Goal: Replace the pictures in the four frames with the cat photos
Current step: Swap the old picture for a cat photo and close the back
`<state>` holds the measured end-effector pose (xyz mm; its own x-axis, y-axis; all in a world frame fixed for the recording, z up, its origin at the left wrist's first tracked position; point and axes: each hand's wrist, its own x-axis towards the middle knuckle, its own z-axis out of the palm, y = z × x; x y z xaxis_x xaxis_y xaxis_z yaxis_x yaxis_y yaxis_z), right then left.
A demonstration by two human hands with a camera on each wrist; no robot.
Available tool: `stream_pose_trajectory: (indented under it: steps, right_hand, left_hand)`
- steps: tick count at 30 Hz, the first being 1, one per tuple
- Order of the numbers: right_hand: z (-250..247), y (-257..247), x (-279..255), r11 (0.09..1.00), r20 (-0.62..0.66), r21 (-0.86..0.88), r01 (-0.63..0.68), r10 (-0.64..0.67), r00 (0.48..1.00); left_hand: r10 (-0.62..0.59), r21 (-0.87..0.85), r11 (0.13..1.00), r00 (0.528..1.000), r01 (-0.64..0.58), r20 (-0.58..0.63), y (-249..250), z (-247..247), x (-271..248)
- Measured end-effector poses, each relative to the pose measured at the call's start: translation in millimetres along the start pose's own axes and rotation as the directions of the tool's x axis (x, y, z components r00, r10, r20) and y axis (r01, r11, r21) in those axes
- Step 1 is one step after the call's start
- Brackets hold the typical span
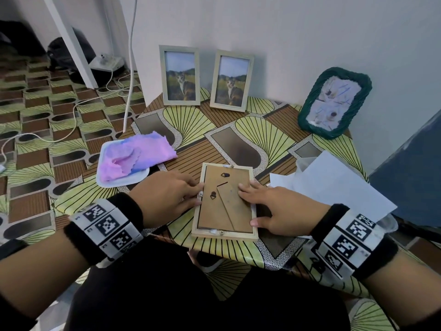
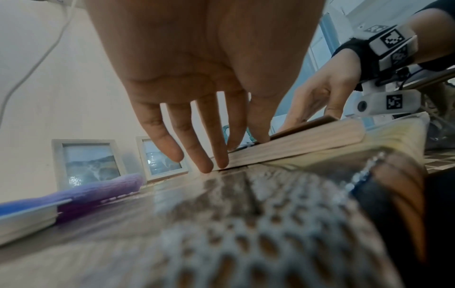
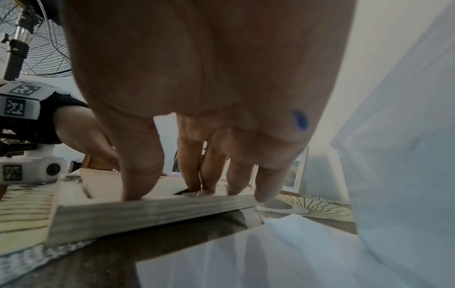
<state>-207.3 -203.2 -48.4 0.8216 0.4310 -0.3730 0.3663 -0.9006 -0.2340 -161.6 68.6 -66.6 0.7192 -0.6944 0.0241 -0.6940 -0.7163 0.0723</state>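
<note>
You've got the pale wooden picture frame (image 1: 225,203) lying face down at the near edge of the patterned tabletop (image 1: 241,130), brown backing board up. Your left hand (image 1: 164,197) has straight fingers set against the frame's left rail, gripping nothing; your right hand (image 1: 272,209) lies flat, fingertips on the backing, thumb on the near right corner, also no closed grip. At the far side, two pale wooden frames (image 1: 180,75) (image 1: 231,80) stand against the wall with cat photos in, so those look done. The green woven frame (image 1: 334,102) on the far right shows a different picture, so it looks left to do. Loose white sheets (image 1: 334,185) lie right of the frame; whether they're cat photos, I can't tell.
</note>
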Motion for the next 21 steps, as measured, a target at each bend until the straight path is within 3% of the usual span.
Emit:
stream_pose_trajectory:
  steps: [11, 14, 18, 21]
  right_hand:
    - [-8.6, -12.2, 0.5, 0.981, 0.082, -0.191, -0.039, 0.055, 0.995]
    - [-11.3, -19.4, 1.6, 0.969, 0.073, -0.244, -0.040, 0.059, 0.996]
    - [-11.0, -26.4, 9.0, 0.961, -0.168, -0.247, -0.125, 0.085, 0.982]
    - [-7.6, -25.3, 12.4, 0.970, -0.263, -0.214, -0.115, 0.056, 0.963]
  left_hand:
    - [-0.080, -0.051, 0.996, 0.992, 0.075, -0.102, 3.4, 0.3, -2.4]
    - [-0.131, -0.171, 0.979, 0.984, 0.109, -0.122, 2.3, 1.7, -1.2]
    - [-0.300, -0.480, 0.854, 0.943, 0.200, -0.141, -1.3, -1.9, 7.1]
    - [-0.329, -0.520, 0.814, 0.943, 0.258, -0.046, -6.0, -4.2, 13.3]
